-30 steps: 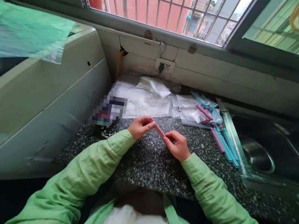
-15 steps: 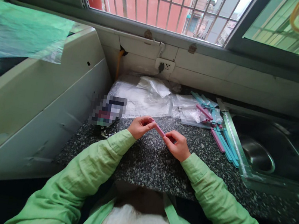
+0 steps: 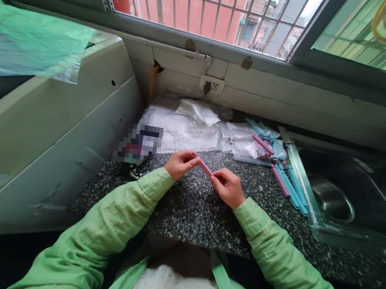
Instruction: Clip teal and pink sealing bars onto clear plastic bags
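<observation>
Pink strip: we have it at the clock's centre, twelve toward the window, slanting above the counter (image 3: 199, 219); the pink strip (image 3: 205, 167) is gripped near both ends.
Left hand: our left hand (image 3: 179, 164), at nine o'clock, pinches the upper end between thumb and fingers.
Right hand: our right hand (image 3: 229, 188), at four o'clock, pinches the lower end; the two hands are apart, joined only by the strip.
Loose strips: toward three o'clock we see blue strips (image 3: 294, 194) and a loose pink strip (image 3: 280, 180), beside the sink (image 3: 300, 180).
Bags: clear bags (image 3: 249, 148) lie at two o'clock, white plastic (image 3: 176, 129) at eleven.
Progress: we judge one strip to be mid-handling; our fingers cover its ends, so we cannot tell if it is finished. The loose ones lie unheld; which are done, we cannot tell.
</observation>
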